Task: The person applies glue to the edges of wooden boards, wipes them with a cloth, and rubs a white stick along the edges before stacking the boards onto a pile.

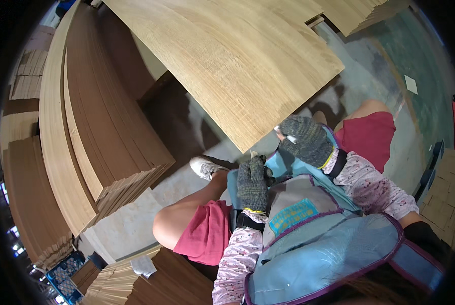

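A large light wood-grain panel (237, 71) fills the upper middle, with its near corner pointing at me. Just below that corner is my left hand (252, 184), in a grey knit glove. Its fingers are curled in, and a bare fingertip shows at the top; whatever they hold, if anything, is hidden. My right hand (307, 142), gloved alike, is closed close to the panel's near edge. A small white bit shows at its fingers, too small to name. I cannot tell whether either hand touches the panel.
Stacked brown-faced panels (105, 117) stand at the left, with more boards (171, 277) at the lower left. A white scrap (143, 266) lies on those. Further boards (354, 12) are at the top right. A white square (411, 84) lies on the green floor. My blue apron (329, 254) covers my lap.
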Tool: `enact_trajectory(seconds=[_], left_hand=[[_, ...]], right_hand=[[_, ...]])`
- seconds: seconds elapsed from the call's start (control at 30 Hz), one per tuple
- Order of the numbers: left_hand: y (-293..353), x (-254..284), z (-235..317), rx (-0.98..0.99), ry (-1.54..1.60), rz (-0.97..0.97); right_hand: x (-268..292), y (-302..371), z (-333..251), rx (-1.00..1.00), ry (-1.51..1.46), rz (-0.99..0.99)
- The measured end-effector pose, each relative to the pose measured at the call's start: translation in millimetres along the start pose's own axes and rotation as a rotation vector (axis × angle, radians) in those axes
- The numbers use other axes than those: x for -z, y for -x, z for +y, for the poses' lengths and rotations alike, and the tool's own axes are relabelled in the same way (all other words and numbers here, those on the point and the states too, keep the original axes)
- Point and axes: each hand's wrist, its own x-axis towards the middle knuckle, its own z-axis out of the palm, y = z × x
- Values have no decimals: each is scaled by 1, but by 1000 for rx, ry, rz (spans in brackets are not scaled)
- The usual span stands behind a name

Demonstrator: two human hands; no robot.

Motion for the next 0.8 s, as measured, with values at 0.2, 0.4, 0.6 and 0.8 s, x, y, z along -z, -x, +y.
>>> enact_trajectory(seconds=[0.2, 0.4, 0.6, 0.8], left_hand=[[-5, 3, -8, -55, -29, 8], [-3, 4, -3, 8, -15, 0], [-2, 1, -3, 40, 38, 12], [-4, 4, -9, -75, -90, -19]], right_hand=[[5, 7, 29, -175, -51, -16], [5, -1, 3, -163, -239, -142], [-7, 7, 16, -144, -204, 12], [4, 1, 10, -123, -75, 67]])
